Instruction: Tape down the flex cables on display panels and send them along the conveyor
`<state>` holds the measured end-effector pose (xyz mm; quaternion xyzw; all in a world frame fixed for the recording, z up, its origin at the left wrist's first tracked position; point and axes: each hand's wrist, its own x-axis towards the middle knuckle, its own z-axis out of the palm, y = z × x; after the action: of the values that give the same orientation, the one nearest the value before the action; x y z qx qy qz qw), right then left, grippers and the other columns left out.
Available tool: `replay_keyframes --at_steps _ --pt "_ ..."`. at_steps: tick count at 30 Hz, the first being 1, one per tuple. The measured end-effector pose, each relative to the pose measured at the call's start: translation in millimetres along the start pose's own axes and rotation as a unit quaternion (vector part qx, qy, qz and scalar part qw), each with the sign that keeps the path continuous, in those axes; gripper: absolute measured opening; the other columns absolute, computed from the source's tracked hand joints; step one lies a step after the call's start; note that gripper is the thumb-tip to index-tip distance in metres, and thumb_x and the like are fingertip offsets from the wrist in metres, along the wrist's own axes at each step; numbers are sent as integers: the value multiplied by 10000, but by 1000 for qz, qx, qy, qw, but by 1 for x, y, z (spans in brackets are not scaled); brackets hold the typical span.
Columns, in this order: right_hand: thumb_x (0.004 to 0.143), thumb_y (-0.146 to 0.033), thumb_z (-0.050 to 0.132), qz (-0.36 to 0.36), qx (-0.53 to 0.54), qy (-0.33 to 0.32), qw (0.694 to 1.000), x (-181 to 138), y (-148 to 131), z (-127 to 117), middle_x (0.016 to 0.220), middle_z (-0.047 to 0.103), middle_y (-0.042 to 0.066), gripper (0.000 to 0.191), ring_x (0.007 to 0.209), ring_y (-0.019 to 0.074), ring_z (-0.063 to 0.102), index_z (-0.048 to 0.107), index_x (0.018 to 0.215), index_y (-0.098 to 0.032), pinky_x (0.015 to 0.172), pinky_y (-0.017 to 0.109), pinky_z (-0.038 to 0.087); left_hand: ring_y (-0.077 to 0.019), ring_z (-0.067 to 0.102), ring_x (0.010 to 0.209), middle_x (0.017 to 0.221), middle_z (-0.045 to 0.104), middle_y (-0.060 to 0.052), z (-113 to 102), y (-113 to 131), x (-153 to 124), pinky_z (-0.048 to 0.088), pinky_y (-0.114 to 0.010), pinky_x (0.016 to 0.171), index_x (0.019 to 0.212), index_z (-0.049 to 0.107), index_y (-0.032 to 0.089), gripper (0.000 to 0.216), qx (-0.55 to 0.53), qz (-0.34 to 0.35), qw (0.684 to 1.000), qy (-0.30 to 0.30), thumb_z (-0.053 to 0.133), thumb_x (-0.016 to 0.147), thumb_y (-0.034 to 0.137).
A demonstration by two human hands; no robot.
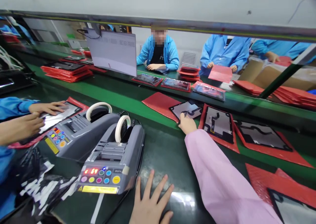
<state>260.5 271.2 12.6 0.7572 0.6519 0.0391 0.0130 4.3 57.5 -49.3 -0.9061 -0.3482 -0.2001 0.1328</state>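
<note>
My left hand lies flat on the dark green work surface, fingers spread, with nothing in it. Just left of it stands a grey automatic tape dispenser with a cream roll of tape on top. In my right hand, at the end of a pink sleeve, is the near edge of a flat black-edged panel; the fingertips are partly hidden. That panel overlaps a red bubble-wrap pouch. To its right, similar panels lie on red pouches.
A second tape dispenser stands at left, beside a co-worker's hands on another panel. White tape scraps lie at lower left. A monitor, stacked red pouches and co-workers in blue line the far side. A beam crosses overhead.
</note>
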Motion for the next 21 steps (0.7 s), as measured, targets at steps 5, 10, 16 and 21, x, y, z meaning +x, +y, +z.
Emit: replay_keyframes --at_steps 5,10,16,21 --pt "982 -339 678 17 21 -9 1000 21 -19 2 1286 655 106 373 1051 246 691 610 1306 -168 881 448 593 -385 367 1429 1541 542 29 -5 2 -3 -84 -587 1206 1438 577 361 583 -7 -8 999 -43 663 861 379" --pt "980 -341 683 -1 36 17 999 17 -20 -22 1274 661 106 364 1043 244 692 619 1292 -165 870 443 596 -393 388 1434 1544 540 15 -5 0 -5 11 -621 1213 1482 521 390 619 -27 -11 998 -51 675 883 415" --pt "1031 -280 560 -28 48 75 996 -50 49 -67 980 764 120 272 813 246 754 606 1229 -100 741 383 595 -369 316 1514 1591 481 -24 -3 -4 -13 145 -671 1221 1518 482 344 545 -185 -62 978 -77 555 983 277" --pt "967 -121 418 -140 90 91 982 -199 66 -54 1064 817 95 425 935 246 791 573 1360 -178 803 330 615 -306 466 1443 1612 433 -121 -1 29 -15 443 -517 1121 1625 244 346 662 -656 -187 723 -111 444 1038 580"
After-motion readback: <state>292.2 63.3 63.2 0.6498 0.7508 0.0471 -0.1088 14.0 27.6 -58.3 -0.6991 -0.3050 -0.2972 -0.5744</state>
